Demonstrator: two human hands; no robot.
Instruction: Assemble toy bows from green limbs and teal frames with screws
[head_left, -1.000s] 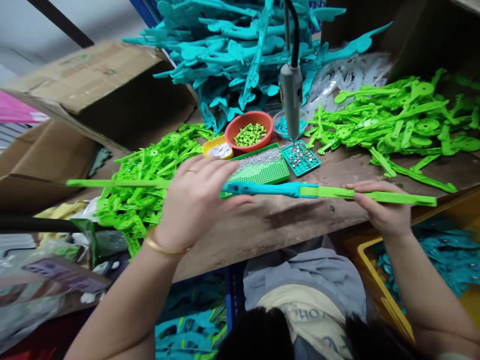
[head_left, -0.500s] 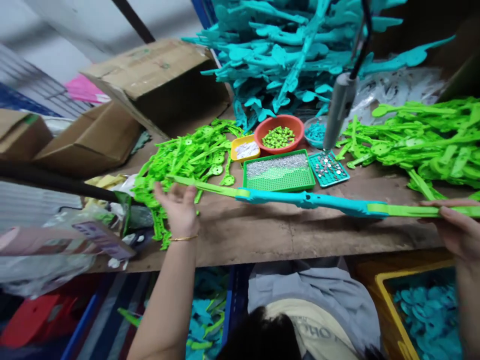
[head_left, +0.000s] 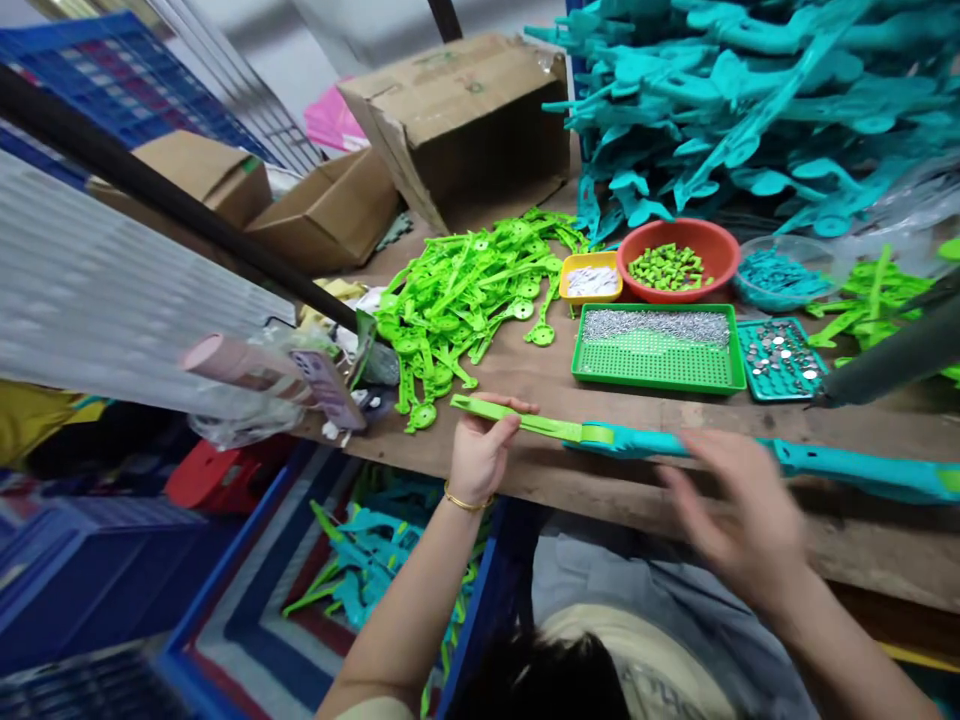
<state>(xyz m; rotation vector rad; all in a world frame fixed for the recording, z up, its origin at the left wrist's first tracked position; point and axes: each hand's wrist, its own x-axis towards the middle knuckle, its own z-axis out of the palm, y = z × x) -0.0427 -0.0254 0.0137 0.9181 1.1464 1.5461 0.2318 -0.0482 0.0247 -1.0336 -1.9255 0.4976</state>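
Note:
A long plastic assembly [head_left: 645, 442], teal in the middle with lime-green ends, lies across the front of the wooden workbench [head_left: 540, 480]. My left hand [head_left: 480, 450] pinches its left green end between thumb and fingers. My right hand [head_left: 739, 520] hovers blurred in front of the teal middle part, fingers spread, holding nothing. A gold bangle is on my left wrist.
Behind the assembly sit a green tray of small metal parts [head_left: 658, 345], a teal tray [head_left: 780, 358], a red bowl of green pieces [head_left: 679, 262] and a yellow dish [head_left: 591, 278]. A lime-green parts pile [head_left: 465, 300], a teal parts heap [head_left: 735, 110], cardboard boxes [head_left: 465, 120], a grey hanging tool [head_left: 892, 358].
The view swung left. My right hand let go of the right green end and moved in towards the teal middle. My left hand closed on the left green end.

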